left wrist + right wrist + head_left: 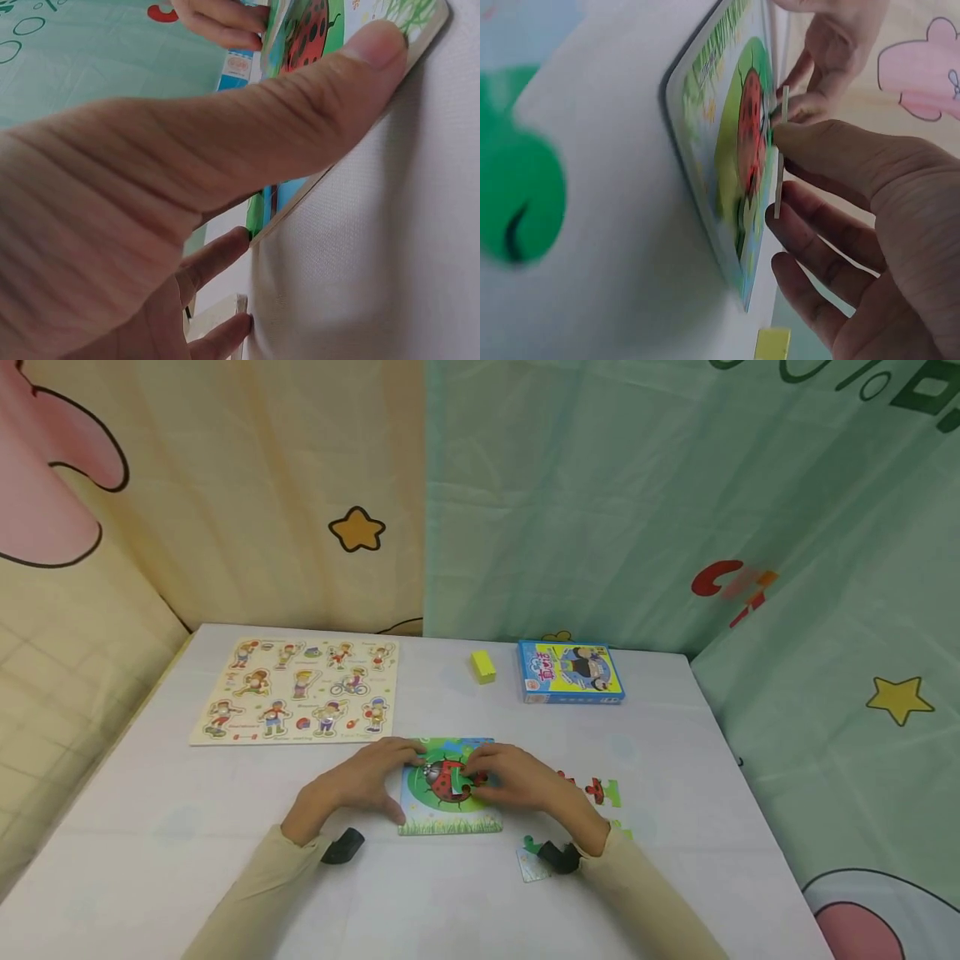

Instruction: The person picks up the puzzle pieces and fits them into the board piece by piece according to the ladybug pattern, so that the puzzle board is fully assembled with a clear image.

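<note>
While the left hand (366, 777) rests loosely on the ladybug board (444, 817) at 9 o'clock, the right grip (516, 774)'s got a puzzle piece (455, 781) pinched off its own 9 o'clock, I think just above the board.

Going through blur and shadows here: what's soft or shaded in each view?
Head view: light looks even, and the ladybug board reads clearly though small; left wrist view: a soft shadow falls on the table beside the board, beneath the left hand; right wrist view: the green puzzle piece at the left edge is strongly blurred.
</note>
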The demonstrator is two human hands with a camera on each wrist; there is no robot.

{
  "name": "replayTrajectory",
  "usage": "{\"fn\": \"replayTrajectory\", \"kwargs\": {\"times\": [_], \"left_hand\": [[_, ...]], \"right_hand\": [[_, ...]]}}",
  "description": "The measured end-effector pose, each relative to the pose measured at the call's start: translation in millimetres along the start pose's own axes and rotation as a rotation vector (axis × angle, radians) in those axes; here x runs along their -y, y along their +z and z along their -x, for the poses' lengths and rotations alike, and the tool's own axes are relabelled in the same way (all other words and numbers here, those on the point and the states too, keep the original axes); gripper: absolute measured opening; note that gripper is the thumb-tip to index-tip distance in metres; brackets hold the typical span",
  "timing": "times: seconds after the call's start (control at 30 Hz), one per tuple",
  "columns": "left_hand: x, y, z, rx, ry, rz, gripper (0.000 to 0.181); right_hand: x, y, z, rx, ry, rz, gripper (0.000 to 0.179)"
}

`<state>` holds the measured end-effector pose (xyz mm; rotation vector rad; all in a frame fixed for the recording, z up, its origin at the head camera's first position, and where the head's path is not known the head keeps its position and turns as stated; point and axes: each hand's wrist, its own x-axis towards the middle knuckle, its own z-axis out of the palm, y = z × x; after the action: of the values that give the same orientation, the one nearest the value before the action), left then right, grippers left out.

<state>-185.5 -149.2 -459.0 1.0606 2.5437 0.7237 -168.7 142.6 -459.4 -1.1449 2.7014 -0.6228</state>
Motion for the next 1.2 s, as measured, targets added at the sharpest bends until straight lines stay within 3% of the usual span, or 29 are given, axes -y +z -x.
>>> {"fn": "replayTrajectory", "kwargs": {"times": [0.57,0.9,1.2], "left_hand": [[3.3,1.7,0.4,-0.003,0.001,0.013,0.074],[2.6,-1.0,0.9,-0.048,0.053,0.014,0.040],[2.0,-6.6,0.1,0.005,-0.010,0.042,0.038]], "right_hand": [[30.2,15.4,-40.7,0.046,-0.004,0.076,0.027],[32.1,21.4,-46.2,0.000,-0.028,0.053,0.017],[32.7,24.4,-48.4,0.003,-0.032,0.042,0.008]]}}
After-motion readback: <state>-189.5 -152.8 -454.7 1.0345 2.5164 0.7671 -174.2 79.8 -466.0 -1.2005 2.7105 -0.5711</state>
